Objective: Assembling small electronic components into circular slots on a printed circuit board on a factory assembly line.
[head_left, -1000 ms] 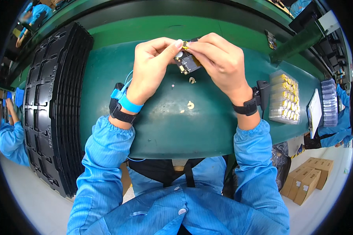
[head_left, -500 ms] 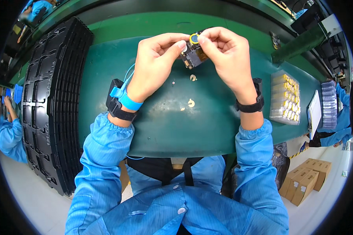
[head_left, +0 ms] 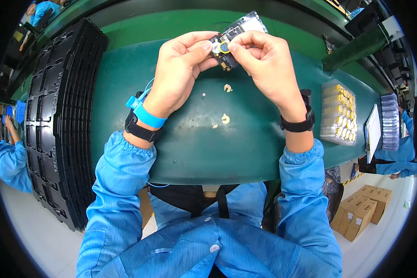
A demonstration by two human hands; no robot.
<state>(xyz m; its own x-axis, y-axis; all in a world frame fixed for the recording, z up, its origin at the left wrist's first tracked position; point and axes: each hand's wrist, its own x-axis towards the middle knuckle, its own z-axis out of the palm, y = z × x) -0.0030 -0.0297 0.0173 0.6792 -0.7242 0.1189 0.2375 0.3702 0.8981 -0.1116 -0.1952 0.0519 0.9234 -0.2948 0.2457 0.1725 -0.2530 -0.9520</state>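
Observation:
Above the far part of the green table, my left hand (head_left: pixel 183 67) is closed on the left edge of a small black circuit board (head_left: pixel 236 30). The board is tilted, with a silvery patch at its upper end. My right hand (head_left: pixel 266 67) pinches the edge of a round, yellow-rimmed part with a dark centre (head_left: pixel 224 47), like a coin cell. That part lies against the board; whether it is fixed there I cannot tell. Beside it, near my left thumb, is a white round piece (head_left: pixel 216 47). My fingers hide some of the board.
Pale cut-out scraps (head_left: pixel 225 119) lie on the green table (head_left: pixel 199 153). At left rises a stack of black trays (head_left: pixel 44 116). Clear trays of yellow-rimmed round parts (head_left: pixel 338 113), a clipboard with paper (head_left: pixel 373 132) and a green post (head_left: pixel 354 51) stand right.
The board has turned and shows more of its upper end with the silvery patch. The yellow-rimmed part has shifted slightly left and down. My left hand has moved a little left.

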